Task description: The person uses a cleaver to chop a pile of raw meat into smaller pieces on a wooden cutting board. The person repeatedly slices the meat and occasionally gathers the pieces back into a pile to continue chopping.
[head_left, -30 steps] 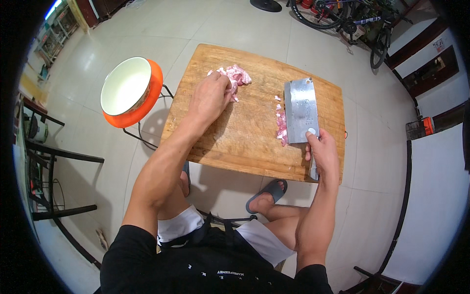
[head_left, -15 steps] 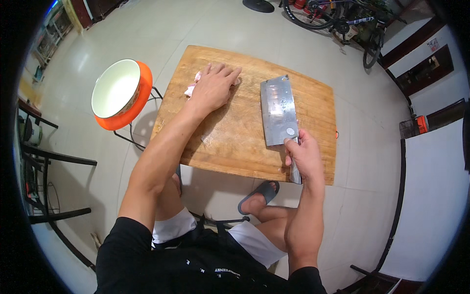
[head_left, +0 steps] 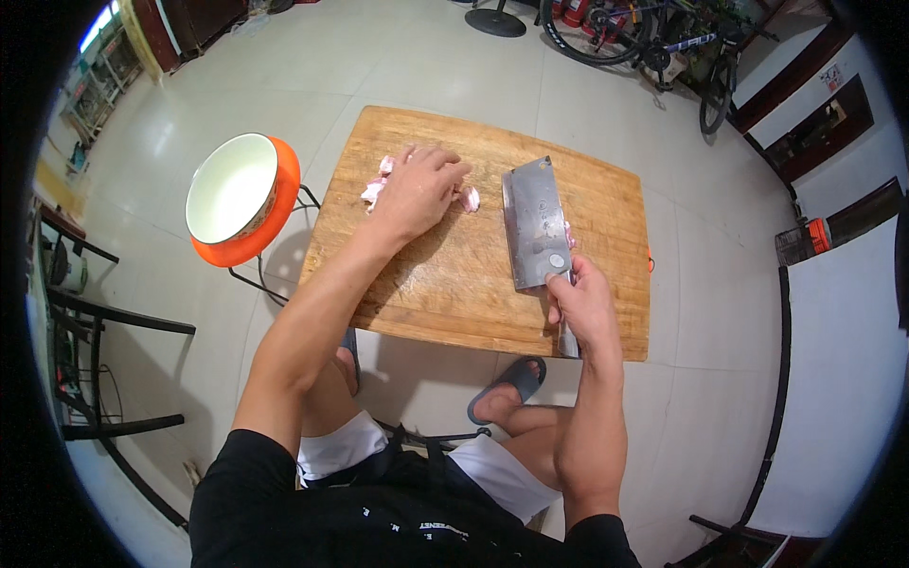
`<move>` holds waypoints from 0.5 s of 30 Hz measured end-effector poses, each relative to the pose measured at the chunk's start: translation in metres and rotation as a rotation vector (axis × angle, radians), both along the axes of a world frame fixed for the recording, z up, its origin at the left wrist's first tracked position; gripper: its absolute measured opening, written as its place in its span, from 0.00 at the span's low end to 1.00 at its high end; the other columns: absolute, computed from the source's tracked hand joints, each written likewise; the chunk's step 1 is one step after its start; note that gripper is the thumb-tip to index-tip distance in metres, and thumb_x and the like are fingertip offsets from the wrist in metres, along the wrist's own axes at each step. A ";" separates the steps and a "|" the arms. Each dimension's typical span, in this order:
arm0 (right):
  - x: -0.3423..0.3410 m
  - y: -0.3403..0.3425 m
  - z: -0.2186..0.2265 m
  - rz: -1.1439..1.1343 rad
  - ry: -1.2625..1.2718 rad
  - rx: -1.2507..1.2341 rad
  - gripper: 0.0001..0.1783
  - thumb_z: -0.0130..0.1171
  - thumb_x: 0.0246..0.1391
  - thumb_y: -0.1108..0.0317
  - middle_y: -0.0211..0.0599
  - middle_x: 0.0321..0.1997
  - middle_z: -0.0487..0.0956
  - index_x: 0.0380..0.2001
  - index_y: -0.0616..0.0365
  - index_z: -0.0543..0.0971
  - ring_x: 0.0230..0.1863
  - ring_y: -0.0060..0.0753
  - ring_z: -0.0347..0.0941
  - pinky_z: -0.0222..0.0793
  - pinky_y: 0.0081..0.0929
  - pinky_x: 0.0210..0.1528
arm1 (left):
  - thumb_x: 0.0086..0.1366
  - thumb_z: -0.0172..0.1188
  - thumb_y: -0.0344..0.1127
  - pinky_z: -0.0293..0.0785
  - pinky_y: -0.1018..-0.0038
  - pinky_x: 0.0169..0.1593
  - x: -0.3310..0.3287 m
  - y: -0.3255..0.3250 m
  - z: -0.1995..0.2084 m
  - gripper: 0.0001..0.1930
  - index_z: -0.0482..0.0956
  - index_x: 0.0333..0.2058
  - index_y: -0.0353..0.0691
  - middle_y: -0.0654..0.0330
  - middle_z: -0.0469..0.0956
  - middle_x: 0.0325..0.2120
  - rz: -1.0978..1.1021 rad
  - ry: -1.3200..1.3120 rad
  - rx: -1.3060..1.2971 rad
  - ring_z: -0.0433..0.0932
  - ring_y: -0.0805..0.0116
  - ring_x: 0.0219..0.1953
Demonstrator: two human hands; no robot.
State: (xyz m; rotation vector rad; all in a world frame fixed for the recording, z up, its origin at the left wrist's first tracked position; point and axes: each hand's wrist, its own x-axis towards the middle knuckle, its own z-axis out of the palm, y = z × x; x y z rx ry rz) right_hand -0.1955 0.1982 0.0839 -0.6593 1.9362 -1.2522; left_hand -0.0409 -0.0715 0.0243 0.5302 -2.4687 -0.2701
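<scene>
My left hand [head_left: 417, 194] lies over several small pink-and-white pieces, perhaps garlic cloves or meat, at the far left of a wooden cutting board [head_left: 445, 275]. Its fingers are bent and slightly apart; what is under the palm is hidden. One loose piece [head_left: 470, 199] shows just right of the fingers, and others [head_left: 374, 192] lie left of the hand. My right hand [head_left: 585, 301] is closed round the handle of a broad steel cleaver [head_left: 538, 227], thumb near the blade's base. The blade is tilted above the board's right half. Beside its right edge a bit of pink [head_left: 570, 235] shows.
A cream enamel bowl [head_left: 232, 189] sits on an orange stool [head_left: 284, 204] left of the board. Black metal chair parts [head_left: 123, 312] stand farther left. A bicycle [head_left: 653, 43] and a round black base [head_left: 495, 21] are at the back. A white panel [head_left: 833, 379] is at right.
My left hand's fingers have bent more, and a piece now shows at their right. The cleaver's blade has tilted, with a bit of pink now visible beside it.
</scene>
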 end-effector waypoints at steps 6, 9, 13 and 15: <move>0.002 -0.001 -0.004 -0.008 -0.026 -0.019 0.07 0.59 0.67 0.71 0.28 0.23 0.76 0.45 0.62 0.78 0.16 0.20 0.71 0.69 0.27 0.19 | 0.71 0.64 0.38 0.67 0.55 0.68 -0.005 0.009 -0.007 0.11 0.86 0.50 0.47 0.59 0.85 0.45 -0.156 -0.159 -0.077 0.79 0.58 0.59; 0.000 -0.001 -0.011 0.004 0.020 -0.014 0.07 0.59 0.67 0.71 0.28 0.22 0.76 0.44 0.63 0.78 0.16 0.21 0.72 0.69 0.27 0.19 | 0.68 0.69 0.35 0.67 0.56 0.65 -0.004 0.015 -0.002 0.06 0.84 0.43 0.45 0.58 0.84 0.42 -0.123 -0.174 0.013 0.81 0.58 0.54; -0.001 -0.001 -0.015 0.012 0.066 -0.005 0.08 0.59 0.67 0.71 0.29 0.21 0.77 0.44 0.64 0.79 0.15 0.22 0.73 0.70 0.28 0.19 | 0.65 0.73 0.35 0.74 0.55 0.56 0.000 0.027 0.012 0.09 0.83 0.39 0.40 0.53 0.85 0.39 -0.231 -0.174 0.209 0.83 0.50 0.49; -0.001 -0.001 -0.015 0.014 0.082 0.003 0.08 0.60 0.66 0.71 0.30 0.21 0.77 0.44 0.64 0.79 0.15 0.23 0.73 0.70 0.29 0.19 | 0.64 0.73 0.37 0.79 0.53 0.48 0.003 0.038 0.014 0.11 0.83 0.38 0.37 0.49 0.86 0.37 -0.294 -0.111 0.333 0.85 0.44 0.45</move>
